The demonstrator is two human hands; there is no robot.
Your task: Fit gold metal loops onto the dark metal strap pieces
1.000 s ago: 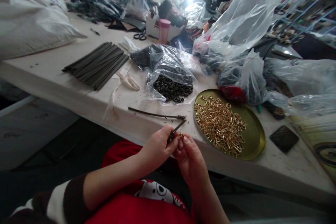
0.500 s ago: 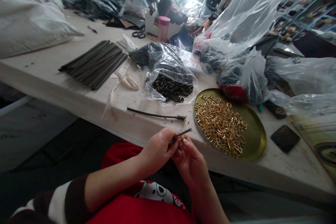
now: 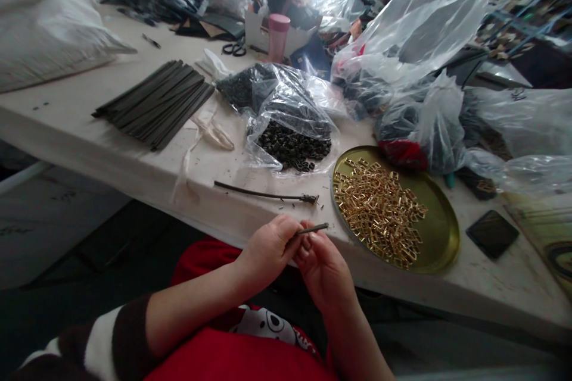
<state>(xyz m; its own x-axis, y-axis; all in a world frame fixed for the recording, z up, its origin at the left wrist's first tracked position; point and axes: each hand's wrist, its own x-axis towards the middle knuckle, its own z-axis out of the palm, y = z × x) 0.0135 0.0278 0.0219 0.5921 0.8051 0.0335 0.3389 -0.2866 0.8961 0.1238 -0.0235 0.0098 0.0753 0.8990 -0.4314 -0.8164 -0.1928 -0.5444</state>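
My left hand (image 3: 273, 244) is closed around a thin dark strip (image 3: 315, 228), whose end sticks out to the right past the fingertips. My right hand (image 3: 325, 271) meets it at the table's front edge, fingers curled in a pinch just under the strip. What those fingers hold is hidden. Beyond both hands, another dark strip (image 3: 254, 191) lies on the table with a fitting at its right end. To the right, a round gold-coloured tray (image 3: 440, 241) bears a heap of small gold buckles (image 3: 379, 214).
A stack of dark strips (image 3: 156, 104) lies at the left. In the middle, an open clear bag (image 3: 292, 110) spills small black pieces (image 3: 292, 146). A pink cup (image 3: 277, 38), scissors (image 3: 234, 49), filled plastic bags (image 3: 420, 125) and a dark flat square (image 3: 492, 234) are around.
The strip's tip has dipped slightly and points more level. A bit of gold that showed at my right fingertips is now hidden. The view has shifted a little.
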